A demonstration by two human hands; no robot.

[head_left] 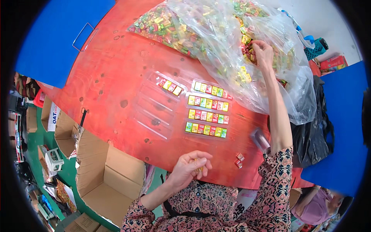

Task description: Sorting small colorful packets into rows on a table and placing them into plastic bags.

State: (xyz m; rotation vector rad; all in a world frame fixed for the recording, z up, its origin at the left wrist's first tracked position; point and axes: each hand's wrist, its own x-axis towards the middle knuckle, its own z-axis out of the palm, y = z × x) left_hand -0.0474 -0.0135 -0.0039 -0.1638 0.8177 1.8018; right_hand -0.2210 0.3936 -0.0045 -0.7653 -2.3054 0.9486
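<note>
Head view, looking down at my red table (116, 73). My right hand (262, 52) is up inside the big clear bag (232, 42) at the far side, fingers pinched together in among the loose candies (170, 29), little wrapped squares in green, yellow, red and pink. Can't tell if I've actually got one pinched or not. My left hand (190, 164) is close to me at the table's near edge, fingers curled shut around something small and yellowish, probably a candy or two, mostly hidden.

Between the two hands sit two clear plastic trays side by side. The full tray (207, 110) on the right has four rows of candies, yellow, green, red and pink, packed edge to edge. The other tray (154, 108), just to its left, has only a few pieces in its far row, other rows bare. Two loose red candies (239, 160) lie near my right elbow by the near edge.

Down on the floor to my left there's an open brown carton (104, 178), with more cartons (58, 123) beyond it, one with a white panel on its side. A blue board (54, 34) with a wire handle sits past the table's far left.
</note>
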